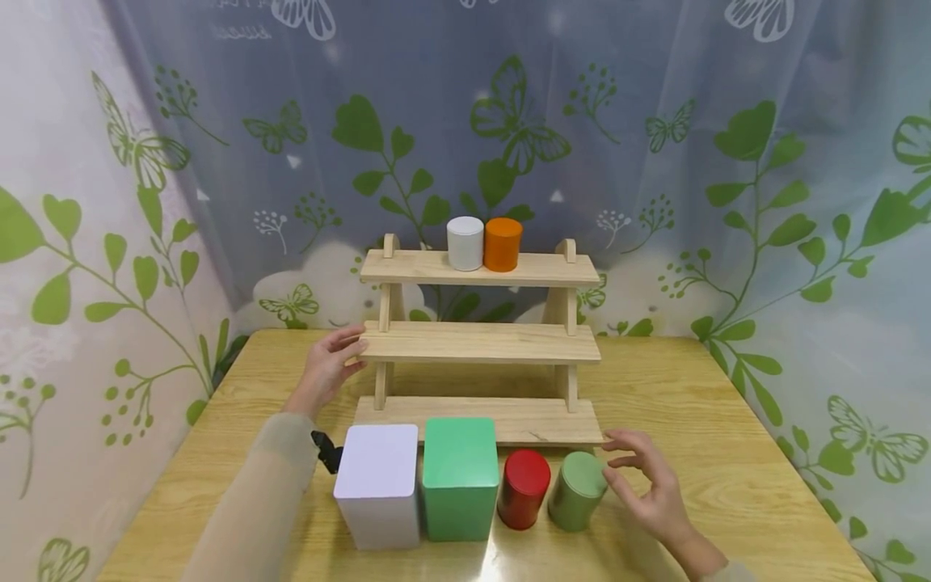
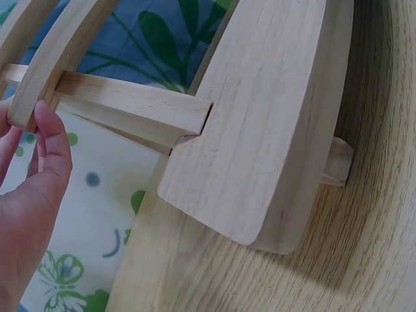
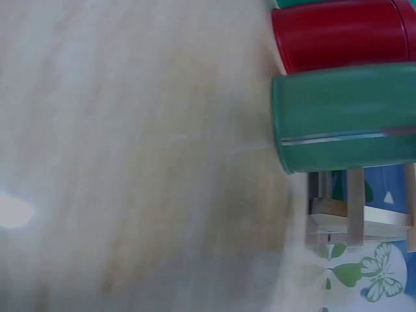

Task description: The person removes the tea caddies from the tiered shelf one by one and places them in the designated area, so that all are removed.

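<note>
A three-tier wooden display stand (image 1: 480,343) stands on the table. My left hand (image 1: 330,368) pinches the left end of its middle shelf; in the left wrist view, thumb and fingers (image 2: 53,140) lie on either side of the board's end. My right hand (image 1: 650,489) is at the right, fingers apart, its fingertips close to the bottom shelf's right corner and the thumb beside a green canister (image 1: 578,491). That canister stands upright in front of the stand, next to a red canister (image 1: 524,489). The right hand is outside the right wrist view.
A white canister (image 1: 465,244) and an orange canister (image 1: 503,245) sit side by side on the top shelf. A white box (image 1: 378,485) and a green box (image 1: 460,481) stand before the bottom shelf, left of the red canister. A patterned curtain (image 1: 640,178) hangs behind the table (image 1: 676,388).
</note>
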Action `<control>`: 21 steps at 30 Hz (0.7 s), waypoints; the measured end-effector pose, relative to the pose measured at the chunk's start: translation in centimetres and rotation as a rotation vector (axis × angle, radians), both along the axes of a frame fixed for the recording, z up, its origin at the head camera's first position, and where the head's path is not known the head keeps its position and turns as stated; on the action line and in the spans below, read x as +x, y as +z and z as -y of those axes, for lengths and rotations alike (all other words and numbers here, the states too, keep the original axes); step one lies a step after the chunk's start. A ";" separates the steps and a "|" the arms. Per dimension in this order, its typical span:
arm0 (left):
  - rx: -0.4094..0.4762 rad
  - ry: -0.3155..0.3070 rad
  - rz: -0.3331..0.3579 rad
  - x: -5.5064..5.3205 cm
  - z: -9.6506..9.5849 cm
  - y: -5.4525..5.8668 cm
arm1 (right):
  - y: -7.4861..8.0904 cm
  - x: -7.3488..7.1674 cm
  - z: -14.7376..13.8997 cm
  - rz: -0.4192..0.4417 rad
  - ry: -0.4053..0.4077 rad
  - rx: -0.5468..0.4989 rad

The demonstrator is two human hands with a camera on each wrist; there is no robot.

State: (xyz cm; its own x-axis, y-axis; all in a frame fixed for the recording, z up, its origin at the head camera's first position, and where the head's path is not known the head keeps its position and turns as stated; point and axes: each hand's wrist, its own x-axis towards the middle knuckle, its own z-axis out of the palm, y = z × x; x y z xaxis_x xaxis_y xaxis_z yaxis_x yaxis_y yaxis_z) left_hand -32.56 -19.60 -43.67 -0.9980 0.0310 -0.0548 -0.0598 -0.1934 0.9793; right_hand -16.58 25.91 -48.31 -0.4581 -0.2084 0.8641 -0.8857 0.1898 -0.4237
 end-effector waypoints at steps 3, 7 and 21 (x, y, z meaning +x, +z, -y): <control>0.011 0.002 0.001 -0.2 0.1 -0.2 | 0.4 -0.4 0.0 -0.020 -0.006 -0.008; 0.017 0.015 0.004 -0.7 0.2 -1.0 | 1.0 -0.8 0.1 -0.041 -0.014 -0.013; 0.025 0.018 -0.017 -1.2 0.5 -1.8 | 2.8 -1.7 0.2 -0.020 -0.047 -0.016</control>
